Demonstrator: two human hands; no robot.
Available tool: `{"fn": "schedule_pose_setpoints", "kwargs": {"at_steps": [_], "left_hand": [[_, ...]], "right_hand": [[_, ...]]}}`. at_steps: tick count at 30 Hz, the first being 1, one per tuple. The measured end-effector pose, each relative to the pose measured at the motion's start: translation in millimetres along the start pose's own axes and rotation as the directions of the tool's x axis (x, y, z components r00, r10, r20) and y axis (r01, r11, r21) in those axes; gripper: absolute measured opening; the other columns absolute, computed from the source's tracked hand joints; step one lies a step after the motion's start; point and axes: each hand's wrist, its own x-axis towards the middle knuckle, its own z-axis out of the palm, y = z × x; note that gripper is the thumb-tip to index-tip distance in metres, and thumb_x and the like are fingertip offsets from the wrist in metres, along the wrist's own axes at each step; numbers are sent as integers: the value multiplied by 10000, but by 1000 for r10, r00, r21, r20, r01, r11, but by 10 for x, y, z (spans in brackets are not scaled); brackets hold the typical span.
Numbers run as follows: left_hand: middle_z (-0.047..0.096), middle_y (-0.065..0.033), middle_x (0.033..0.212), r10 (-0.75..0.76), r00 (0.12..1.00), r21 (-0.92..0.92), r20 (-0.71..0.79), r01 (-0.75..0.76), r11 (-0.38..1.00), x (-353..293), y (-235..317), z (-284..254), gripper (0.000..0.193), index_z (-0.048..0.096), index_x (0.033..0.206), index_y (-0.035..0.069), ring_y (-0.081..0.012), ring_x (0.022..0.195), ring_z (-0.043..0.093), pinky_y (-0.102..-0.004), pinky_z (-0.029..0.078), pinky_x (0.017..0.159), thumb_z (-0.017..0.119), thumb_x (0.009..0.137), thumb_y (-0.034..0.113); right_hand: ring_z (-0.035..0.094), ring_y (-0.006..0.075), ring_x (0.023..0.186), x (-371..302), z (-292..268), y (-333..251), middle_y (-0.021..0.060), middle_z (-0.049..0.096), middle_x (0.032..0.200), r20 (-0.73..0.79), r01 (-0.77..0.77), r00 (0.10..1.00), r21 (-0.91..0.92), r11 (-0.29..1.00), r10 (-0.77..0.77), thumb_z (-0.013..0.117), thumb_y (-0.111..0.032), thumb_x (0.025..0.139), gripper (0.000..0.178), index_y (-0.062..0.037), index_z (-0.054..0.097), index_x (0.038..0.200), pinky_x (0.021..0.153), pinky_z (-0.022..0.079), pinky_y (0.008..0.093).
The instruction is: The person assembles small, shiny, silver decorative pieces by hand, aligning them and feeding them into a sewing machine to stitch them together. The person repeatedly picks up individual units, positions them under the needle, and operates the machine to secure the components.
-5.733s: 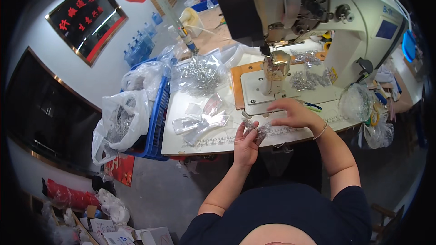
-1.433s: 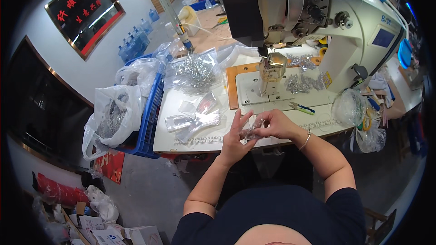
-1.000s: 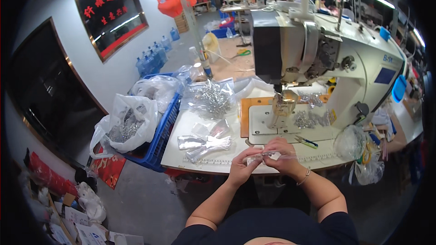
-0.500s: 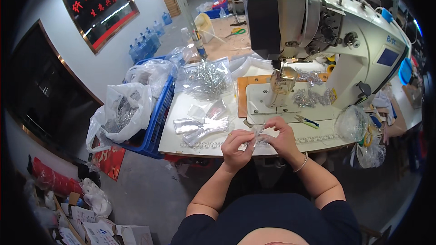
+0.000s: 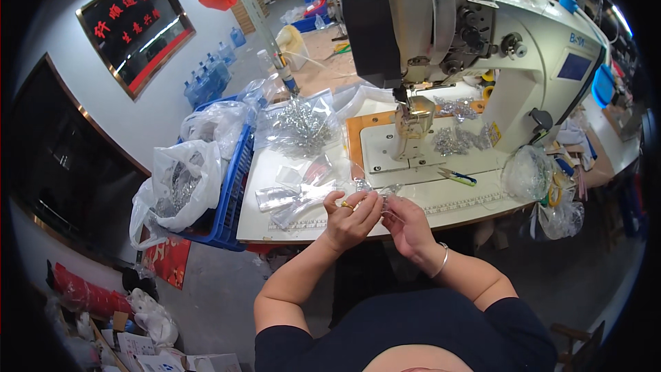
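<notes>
Near the front edge of the sewing table (image 5: 330, 231), my left hand (image 5: 352, 219) and my right hand (image 5: 409, 226) meet, fingers closed. Between them they pinch a clear plastic strip (image 5: 391, 190) with small shiny bits; its ends poke out past the fingertips, and the fingers hide much of it. Left of my hands lies a loose pile of clear plastic strips (image 5: 286, 198). Behind that pile rests a clear bag of silvery pieces (image 5: 301, 122). Beyond my hands stands a white sewing machine (image 5: 441, 34), its needle area over a metal plate (image 5: 385, 155).
Small thread snips (image 5: 457, 177) lie right of my hands. Silvery pieces (image 5: 451, 141) sit beside the machine's post. A blue basket (image 5: 236, 186) holding white plastic bags (image 5: 186, 182) stands against the table's left side. Clear bags (image 5: 527, 176) and yellow-handled scissors (image 5: 555, 193) are at the right edge.
My hands have rolled and shifted slightly, still pinching the plastic strip; the right hand's fingers have turned downward and inward. The view has swung a little, so the machine appears further left.
</notes>
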Motion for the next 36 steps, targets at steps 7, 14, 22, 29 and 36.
{"fn": "schedule_pose_setpoints", "kwargs": {"at_steps": [7, 14, 22, 29, 36], "left_hand": [[638, 3, 982, 77, 996, 55, 40, -79, 995, -123, 13, 58, 180, 669, 913, 135, -118, 871, 596, -384, 284, 871, 580, 758, 154], [631, 24, 971, 231, 971, 56, 69, -235, 970, -9, 15, 168, 169, 674, 898, 148, -93, 839, 603, -360, 276, 844, 596, 748, 149], [609, -65, 1098, -115, 869, -609, 481, 425, 670, 276, -172, 39, 600, 564, 1180, 110, -289, 1198, 476, -423, 292, 1007, 790, 664, 318], [607, -50, 1057, 309, 617, -669, 724, 737, 97, 845, -508, 471, 497, 549, 1120, 81, -197, 1057, 537, -398, 380, 948, 750, 739, 327], [595, -42, 908, 236, 436, -439, 868, 898, -45, 985, -488, 716, 307, 557, 994, 24, -115, 885, 579, -246, 463, 812, 728, 754, 108]], "right_hand": [[604, 245, 978, 207, -412, -459, 123, 617, 1040, 322, -521, 814, 35, 853, 484, 588, -189, 867, 228, -9, 590, 1007, 846, 492, 347], [614, 152, 782, 255, -456, -242, 61, 642, 893, -12, -274, 961, -175, 946, 276, 638, -211, 859, 209, -23, 619, 949, 678, 485, 248], [571, 90, 638, 284, -515, -717, 40, 636, 722, 227, 172, 974, -731, 660, -3, 664, -181, 835, 180, -1, 649, 823, 568, 455, 225], [592, 90, 671, 362, -251, -1348, 40, 652, 739, 435, 274, 885, -777, 567, 168, 678, -161, 824, 159, -5, 665, 855, 578, 466, 224], [560, 73, 615, 494, -279, -1563, 19, 632, 680, 336, 284, 942, -831, 479, 24, 676, -149, 827, 134, -15, 677, 835, 561, 455, 215]]}}
